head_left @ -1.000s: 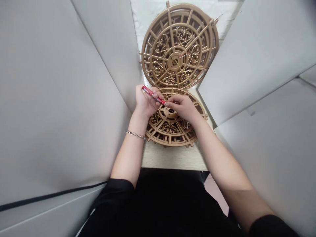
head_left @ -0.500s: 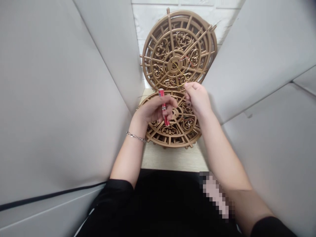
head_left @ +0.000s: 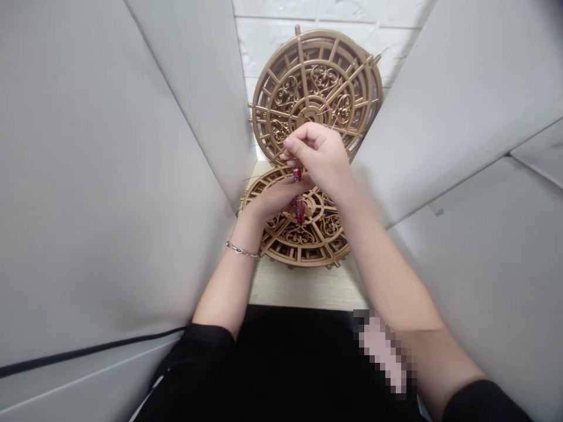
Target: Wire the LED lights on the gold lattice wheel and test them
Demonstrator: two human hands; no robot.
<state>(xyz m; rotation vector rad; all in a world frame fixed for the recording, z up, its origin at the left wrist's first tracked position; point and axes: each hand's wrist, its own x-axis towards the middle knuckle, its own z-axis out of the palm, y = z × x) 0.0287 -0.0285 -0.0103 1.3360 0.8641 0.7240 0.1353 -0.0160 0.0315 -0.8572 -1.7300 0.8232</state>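
Note:
My left hand [head_left: 272, 202] grips a thin red pen-like tool [head_left: 299, 205], held upright over a gold openwork disc [head_left: 308, 237] lying flat on the pale wooden table [head_left: 303, 287]. A chain bracelet circles my left wrist. My right hand [head_left: 319, 153] hovers above the left with its fingers curled into a pinch at the tool's top end. Whether the pinch holds a thin wire or the tool's tip I cannot make out. A second gold openwork disc [head_left: 316, 82] stands upright against the white brick wall behind, with thin wires at its centre.
Large white panels [head_left: 109, 176] close in on the left, and white panels [head_left: 461, 146] close in on the right, leaving a narrow strip of table. The white brick wall [head_left: 272, 35] is at the back. My black clothing fills the near foreground.
The red tool turned from lying sideways across both hands to upright in my left hand. My right hand lifted off the flat disc, swung right, then came back over the tool's top.

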